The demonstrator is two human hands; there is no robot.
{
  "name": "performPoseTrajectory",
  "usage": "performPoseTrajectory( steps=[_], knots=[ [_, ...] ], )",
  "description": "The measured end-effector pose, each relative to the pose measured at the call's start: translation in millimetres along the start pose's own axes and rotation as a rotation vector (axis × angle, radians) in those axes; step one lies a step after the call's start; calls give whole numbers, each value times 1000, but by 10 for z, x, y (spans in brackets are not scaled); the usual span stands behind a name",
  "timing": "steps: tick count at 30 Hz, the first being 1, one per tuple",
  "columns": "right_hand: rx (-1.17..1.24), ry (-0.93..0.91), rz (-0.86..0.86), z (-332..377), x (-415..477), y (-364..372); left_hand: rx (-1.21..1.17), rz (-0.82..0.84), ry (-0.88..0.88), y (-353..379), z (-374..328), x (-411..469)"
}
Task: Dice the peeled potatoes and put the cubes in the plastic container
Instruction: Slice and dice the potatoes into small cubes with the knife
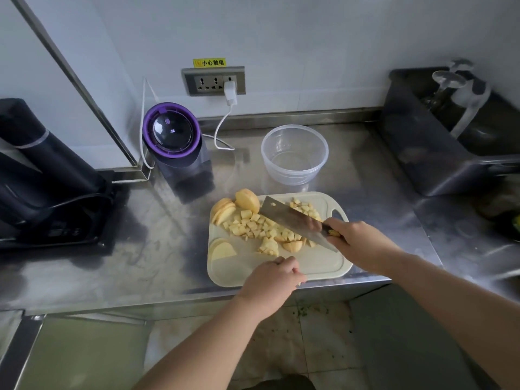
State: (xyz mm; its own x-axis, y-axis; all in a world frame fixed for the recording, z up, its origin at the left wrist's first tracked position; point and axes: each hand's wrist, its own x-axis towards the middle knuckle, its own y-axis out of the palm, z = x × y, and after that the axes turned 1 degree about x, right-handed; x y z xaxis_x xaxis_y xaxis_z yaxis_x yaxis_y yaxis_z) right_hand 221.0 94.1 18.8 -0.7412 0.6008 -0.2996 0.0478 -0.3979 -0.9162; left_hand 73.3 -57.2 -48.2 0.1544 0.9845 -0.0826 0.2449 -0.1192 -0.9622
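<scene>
The steel counter (pixel 380 192) is seen first, its front edge running just under both wrists. On it the pale cutting board (pixel 323 263) is laid, one only, its near edge directly beneath the left hand (pixel 271 282). A bare strip of board is left between the left fingers and the potato.

Well beyond the fingers of both hands, one clear plastic container (pixel 292 175) is stood upright, with no cubes seen in it. Open steel is left between it and the board's far edge.

One cleaver (pixel 289 218) is held slanted above the board. Its handle is clamped by the right hand (pixel 363 243), and the blade is pointed away to the left of those fingers.

The left fingers are curled in; whether anything is pinched cannot be told.

Pale yellow potato cubes (pixel 253 226), too many to count, are heaped just past the left fingertips. Two sliced halves (pixel 247 199) are leaned at the far left corner. A few flat slices (pixel 222 249) are stacked left of the left fingers.
</scene>
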Motion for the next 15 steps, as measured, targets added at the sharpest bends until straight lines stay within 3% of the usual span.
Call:
performPoseTrajectory(
  steps=[7,11,15],
  knots=[
    [42,57,-33,-47,-13,34,61,45,18,-14,-17,138],
    [44,73,-20,-59,-1,3,-80,-43,-108,-57,38,149],
    [58,83,-20,-51,10,-11,-215,-244,-373,-203,172,274]
  ],
)
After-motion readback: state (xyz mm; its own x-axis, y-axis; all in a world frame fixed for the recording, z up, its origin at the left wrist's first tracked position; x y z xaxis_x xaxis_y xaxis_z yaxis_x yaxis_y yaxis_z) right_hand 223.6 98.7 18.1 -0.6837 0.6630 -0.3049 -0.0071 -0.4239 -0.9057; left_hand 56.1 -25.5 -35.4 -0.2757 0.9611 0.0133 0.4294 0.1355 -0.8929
